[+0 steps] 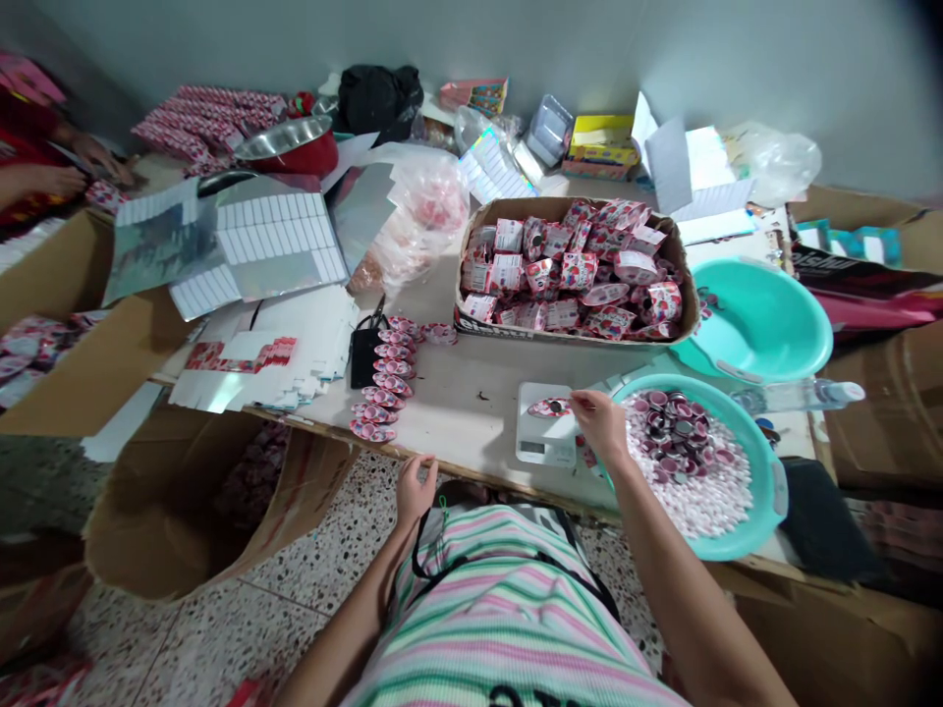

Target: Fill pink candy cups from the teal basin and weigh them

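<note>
Because the digital scale (528, 435) supports the printed packet (545, 407), our right hand (600, 424) need only pinch one tip.
Our left hand (416, 489), loosely curled and seemingly empty, hangs by the desk (461, 393).

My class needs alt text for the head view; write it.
A person's right hand is at a patterned packet on a white scale; the left hand is beside the table. A carton full of packages stands behind.

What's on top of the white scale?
A patterned packet, its right end at the right hand. Whether it rests fully is unclear; the scale directly beneath it is hidden.
</note>
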Motion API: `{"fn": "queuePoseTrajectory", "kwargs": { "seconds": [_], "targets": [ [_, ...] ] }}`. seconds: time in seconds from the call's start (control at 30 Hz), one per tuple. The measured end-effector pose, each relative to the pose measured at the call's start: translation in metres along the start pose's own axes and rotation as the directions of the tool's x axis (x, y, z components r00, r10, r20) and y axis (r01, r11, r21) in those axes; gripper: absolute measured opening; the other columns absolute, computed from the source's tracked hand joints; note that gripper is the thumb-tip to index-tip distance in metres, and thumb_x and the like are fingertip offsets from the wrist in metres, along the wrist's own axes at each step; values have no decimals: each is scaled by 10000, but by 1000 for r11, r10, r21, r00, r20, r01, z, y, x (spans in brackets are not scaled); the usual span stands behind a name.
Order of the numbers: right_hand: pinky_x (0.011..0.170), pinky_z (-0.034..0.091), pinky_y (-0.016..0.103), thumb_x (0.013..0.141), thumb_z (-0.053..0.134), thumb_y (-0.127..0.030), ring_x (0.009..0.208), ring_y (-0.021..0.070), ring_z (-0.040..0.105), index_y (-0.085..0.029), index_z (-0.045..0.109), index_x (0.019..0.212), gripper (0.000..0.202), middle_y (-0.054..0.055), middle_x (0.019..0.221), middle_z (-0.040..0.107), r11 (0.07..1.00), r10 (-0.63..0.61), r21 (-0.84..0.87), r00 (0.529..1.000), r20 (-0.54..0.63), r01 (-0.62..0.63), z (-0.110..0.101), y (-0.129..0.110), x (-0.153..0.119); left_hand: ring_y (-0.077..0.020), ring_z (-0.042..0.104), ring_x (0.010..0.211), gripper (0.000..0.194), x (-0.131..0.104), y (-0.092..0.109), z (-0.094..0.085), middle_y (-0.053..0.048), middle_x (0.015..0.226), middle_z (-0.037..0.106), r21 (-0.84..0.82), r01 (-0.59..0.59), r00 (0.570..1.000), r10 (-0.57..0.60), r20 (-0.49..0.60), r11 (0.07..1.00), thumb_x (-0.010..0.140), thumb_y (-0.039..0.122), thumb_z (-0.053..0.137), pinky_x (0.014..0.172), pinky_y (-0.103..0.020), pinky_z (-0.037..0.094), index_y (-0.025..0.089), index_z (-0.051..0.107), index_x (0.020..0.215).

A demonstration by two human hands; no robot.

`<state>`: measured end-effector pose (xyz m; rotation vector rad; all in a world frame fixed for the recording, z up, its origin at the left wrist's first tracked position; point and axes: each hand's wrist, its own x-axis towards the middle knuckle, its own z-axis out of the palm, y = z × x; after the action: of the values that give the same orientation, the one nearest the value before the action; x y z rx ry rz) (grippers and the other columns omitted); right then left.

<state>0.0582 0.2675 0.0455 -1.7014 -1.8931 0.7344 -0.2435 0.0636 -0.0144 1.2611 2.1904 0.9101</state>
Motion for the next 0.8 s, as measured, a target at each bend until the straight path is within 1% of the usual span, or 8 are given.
{"fn": "queuePoseTrajectory", "kwargs": {
  "seconds": [0.1, 0.17, 0.3, 0.4, 0.47, 0.57, 0.7, 0.8],
  "targets": [
    [653, 500, 274, 824, 511, -430, 720, 184, 619, -159, 687, 863, 325, 85, 847, 679, 999, 7, 49, 998, -56, -5, -19, 5, -12, -229, 619, 929, 191, -1, 1, 1, -69, 922, 676, 2, -1, 1000, 1, 10, 1000, 824, 360, 513, 898, -387, 480, 217, 621, 887],
    [639, 501, 276, 837, 506, -455, 707, 185, 618, -162, 688, 865, 346, 89, 854, 680, 998, 36, 50, 993, -117, -30, -33, 13, -25, -228, 620, 920, 191, 0, 1, 2, -69, 913, 677, 5, -4, 1000, 4, 22, 1000, 823, 359, 511, 891, -385, 483, 214, 622, 881],
    [650, 486, 297, 824, 512, -504, 693, 204, 624, -153, 694, 850, 396, 102, 855, 689, 987, 154, -14, 957, -245, -162, -56, 44, -55, -236, 620, 915, 205, 5, 3, 3, -69, 909, 680, 15, -9, 998, 9, 54, 1000, 817, 369, 511, 879, -396, 485, 210, 626, 876],
    [664, 471, 303, 807, 514, -513, 696, 213, 629, -142, 697, 853, 417, 106, 853, 694, 963, 243, -44, 928, -281, -265, -65, 68, -79, -239, 619, 927, 207, 10, 4, 5, -68, 925, 682, 22, -22, 996, 20, 81, 1000, 811, 358, 510, 880, -399, 483, 208, 627, 891],
    [678, 461, 307, 804, 499, -509, 703, 216, 629, -143, 696, 854, 419, 104, 852, 693, 944, 288, -73, 913, -290, -321, -65, 81, -92, -236, 622, 929, 201, 13, 4, 6, -63, 930, 683, 26, -36, 994, 33, 104, 999, 812, 346, 504, 878, -394, 486, 209, 626, 894],
    [685, 446, 312, 803, 462, -506, 725, 220, 624, -152, 689, 863, 425, 97, 852, 687, 923, 323, -135, 917, -235, -360, -59, 96, -105, -230, 626, 933, 198, 18, 6, 7, -58, 931, 682, 27, -63, 989, 58, 135, 998, 821, 342, 499, 877, -384, 490, 209, 624, 896],
    [715, 443, 323, 793, 438, -499, 752, 228, 606, -122, 668, 902, 455, 124, 869, 668, 922, 308, -223, 949, -73, -316, -43, 109, -107, -225, 624, 935, 204, 24, 8, 8, -64, 937, 677, 26, -95, 984, 89, 155, 995, 831, 351, 500, 875, -379, 491, 200, 617, 901],
    [776, 431, 347, 767, 471, -493, 809, 253, 585, -102, 665, 905, 458, 150, 879, 656, 923, 292, -250, 956, -40, -293, -34, 115, -104, -225, 624, 934, 200, 26, 8, 7, -64, 936, 674, 31, -108, 983, 102, 155, 994, 837, 347, 498, 874, -383, 492, 198, 613, 903]
  ]
}}
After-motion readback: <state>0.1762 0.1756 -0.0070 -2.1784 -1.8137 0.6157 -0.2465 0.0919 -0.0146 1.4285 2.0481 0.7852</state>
